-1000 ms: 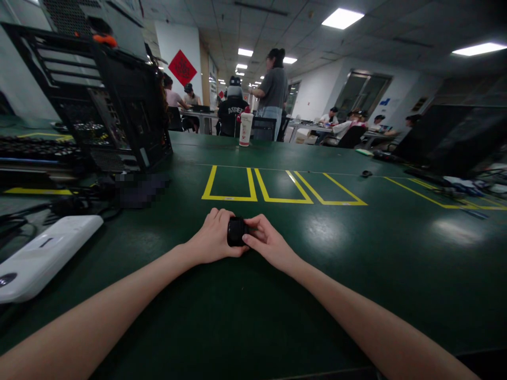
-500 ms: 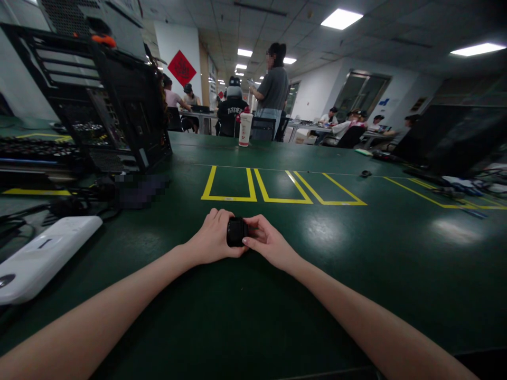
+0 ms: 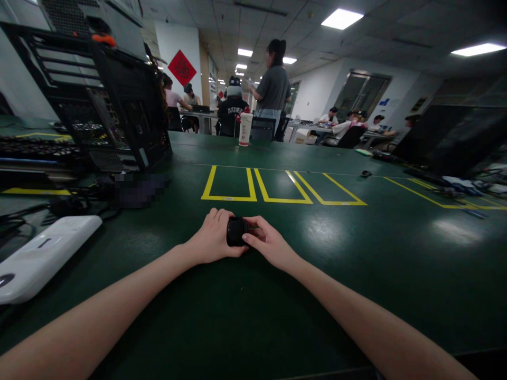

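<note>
Between my two hands is a small black boxy object (image 3: 236, 232) with rounded edges; its exact kind I cannot make out. My left hand (image 3: 214, 237) is wrapped round its left side, thumb below and fingers over the far side. From the right, the thumb and fingers of my right hand (image 3: 270, 243) pinch its other end. The fingertips behind the object are hidden. Both hands are low over the green tabletop (image 3: 245, 316).
Yellow tape outlines (image 3: 229, 199) lie beyond my hands. At left are a white device (image 3: 51, 253), dark cables and an open black computer case (image 3: 130, 105). A paper cup (image 3: 244, 129) stands at the far edge. Tools (image 3: 459, 187) lie at right; people sit and stand behind.
Almost nothing differs. My right thumb and the black object have shifted very slightly; both hands keep their hold.
</note>
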`<move>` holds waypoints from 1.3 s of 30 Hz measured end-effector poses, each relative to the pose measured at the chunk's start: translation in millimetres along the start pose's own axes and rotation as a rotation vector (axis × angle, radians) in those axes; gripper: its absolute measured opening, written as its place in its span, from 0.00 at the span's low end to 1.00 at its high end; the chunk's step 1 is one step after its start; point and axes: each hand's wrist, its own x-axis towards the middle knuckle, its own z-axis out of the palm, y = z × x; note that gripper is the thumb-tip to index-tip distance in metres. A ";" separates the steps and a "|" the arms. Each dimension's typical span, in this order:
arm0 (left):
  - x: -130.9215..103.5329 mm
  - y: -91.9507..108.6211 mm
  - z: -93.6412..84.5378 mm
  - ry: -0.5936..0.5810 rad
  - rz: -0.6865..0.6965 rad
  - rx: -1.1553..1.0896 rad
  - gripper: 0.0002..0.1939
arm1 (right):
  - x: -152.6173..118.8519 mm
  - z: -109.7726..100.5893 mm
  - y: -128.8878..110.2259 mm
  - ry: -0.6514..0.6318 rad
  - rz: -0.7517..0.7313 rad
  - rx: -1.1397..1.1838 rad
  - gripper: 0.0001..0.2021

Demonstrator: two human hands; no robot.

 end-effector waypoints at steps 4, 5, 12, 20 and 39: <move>-0.2 0.3 -0.5 -0.007 0.009 0.015 0.30 | -3.4 0.2 -3.3 -0.023 -0.015 0.073 0.15; -0.1 0.3 -0.4 -0.009 0.007 0.015 0.30 | -4.0 0.5 -4.3 -0.023 -0.012 0.087 0.14; 0.1 0.2 -1.0 -0.008 0.006 0.002 0.31 | -1.9 2.1 -3.1 0.035 -0.029 0.028 0.12; -0.3 -1.5 2.7 0.022 0.028 0.040 0.30 | -1.7 0.0 -1.8 -0.020 -0.023 0.019 0.16; -0.4 -1.9 1.3 -0.010 0.007 0.010 0.30 | -0.9 1.1 -1.0 -0.010 -0.026 0.006 0.18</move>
